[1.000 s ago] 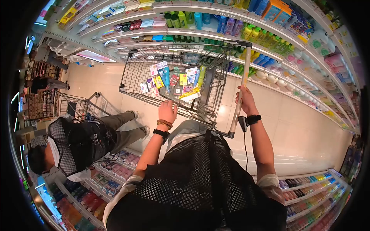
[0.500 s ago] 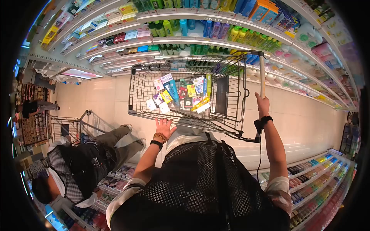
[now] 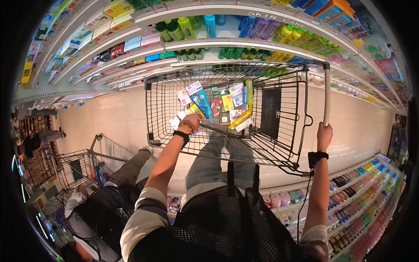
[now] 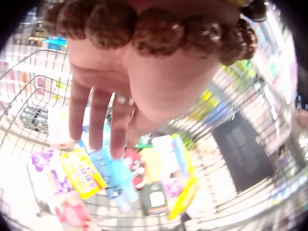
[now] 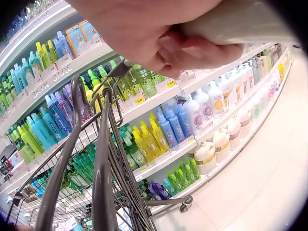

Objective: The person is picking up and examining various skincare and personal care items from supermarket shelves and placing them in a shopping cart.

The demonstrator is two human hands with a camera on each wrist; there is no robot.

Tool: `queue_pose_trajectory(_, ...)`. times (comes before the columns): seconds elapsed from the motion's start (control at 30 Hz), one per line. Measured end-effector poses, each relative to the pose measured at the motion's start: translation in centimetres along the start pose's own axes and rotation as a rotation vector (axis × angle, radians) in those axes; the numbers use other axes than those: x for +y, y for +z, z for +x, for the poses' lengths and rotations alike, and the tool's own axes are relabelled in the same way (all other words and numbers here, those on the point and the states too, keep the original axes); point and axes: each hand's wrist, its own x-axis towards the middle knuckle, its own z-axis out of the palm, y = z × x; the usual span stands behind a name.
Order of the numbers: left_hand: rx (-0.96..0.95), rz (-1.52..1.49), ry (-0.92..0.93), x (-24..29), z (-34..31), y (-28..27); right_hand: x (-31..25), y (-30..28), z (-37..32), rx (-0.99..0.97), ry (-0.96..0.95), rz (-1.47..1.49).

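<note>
While another shopping cart (image 3: 76,169) and a person in a mesh vest (image 3: 98,225) are at the left, our left hand (image 3: 191,120) is over the left part of our shopping cart (image 3: 153,142), its fingers (image 4: 98,120) extended, with nothing visibly gripped; contact with the packs below we cannot tell. At the right, our right hand (image 3: 324,136) grips the handle (image 3: 327,94) near its near end, fingers curled round it. We judge that a brush from the left hand could shift the loose packs, and that one-handed, off-centre steering could swing the basket into the far shelf (image 3: 262,16) or towards the other cart.

Our cart's front points left, its long axis running left to right, and the handle closes the right end, lying near to far. Inside, the blue pack (image 3: 200,103) slants from far left to near right, while the yellow tube (image 3: 241,120) slants from near left to far right.
</note>
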Motion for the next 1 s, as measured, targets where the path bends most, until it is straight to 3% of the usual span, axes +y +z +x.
queue_pose_trajectory(0.07, 0.135, 0.195, 0.133, -1.0, 5.6, 1.1, -0.3, 0.8, 0.9, -0.009, -0.013, 0.015)
queue_pose_trajectory(0.13, 0.134, 0.214, 0.153, -0.4, 10.0, 3.4, 0.5, 1.7, 1.3, 0.028, -0.019, -0.006)
queue_pose_trajectory(0.2, -0.021, 0.441, 0.167, 0.0, 14.2, 5.4, -0.2, 1.8, 1.3, 0.032, -0.024, 0.007)
queue_pose_trajectory(0.3, -0.046, 0.618, 0.205, 0.4, 16.9, 6.0, -1.1, 1.9, 1.5, 0.058, 0.006, 0.02)
queue_pose_trajectory(0.33, 0.069, 0.547, 0.231, 0.6, 16.7, 6.4, -0.9, 2.0, 1.8, 0.057, 0.007, 0.023)
queue_pose_trajectory(0.43, 0.139, 0.578, 0.299, 0.5, 15.5, 4.6, -0.4, 2.2, 2.2, 0.083, -0.029, -0.002)
queue_pose_trajectory(0.47, 0.341, 0.473, 0.336, -0.2, 14.7, 4.3, -0.7, 2.0, 2.0, 0.083, -0.028, 0.002)
queue_pose_trajectory(0.5, 0.541, 0.363, 0.371, -0.1, 13.5, 3.1, -1.1, 1.8, 1.6, 0.066, 0.001, 0.003)
queue_pose_trajectory(0.53, 0.542, 0.366, 0.37, 0.4, 12.0, 2.1, -1.5, 1.5, 1.3, 0.049, 0.031, 0.004)
queue_pose_trajectory(0.6, 0.736, -0.18, 0.377, 3.2, 6.6, -4.5, -1.6, 1.3, 1.2, 0.038, 0.042, 0.002)
queue_pose_trajectory(0.67, 0.837, -0.265, 0.34, 6.0, 3.9, -9.2, -1.6, 0.8, 1.0, 0.024, 0.056, -0.009)
queue_pose_trajectory(0.73, 1.238, -0.703, 0.393, 9.4, 3.6, -15.0, -1.9, 0.3, 0.8, 0.041, 0.043, -0.036)
queue_pose_trajectory(0.8, 1.37, -0.891, 0.312, 11.8, 5.7, -20.3, -2.0, 0.1, 0.9, 0.047, 0.034, -0.05)
queue_pose_trajectory(0.93, 1.593, -0.747, 0.258, 13.1, 11.9, -27.7, -2.4, 0.3, 0.4, 0.05, 0.04, -0.062)
queue_pose_trajectory(1.0, 1.506, -0.735, 0.147, 13.1, 13.4, -29.0, -2.2, 0.5, 0.5, 0.056, 0.052, -0.072)
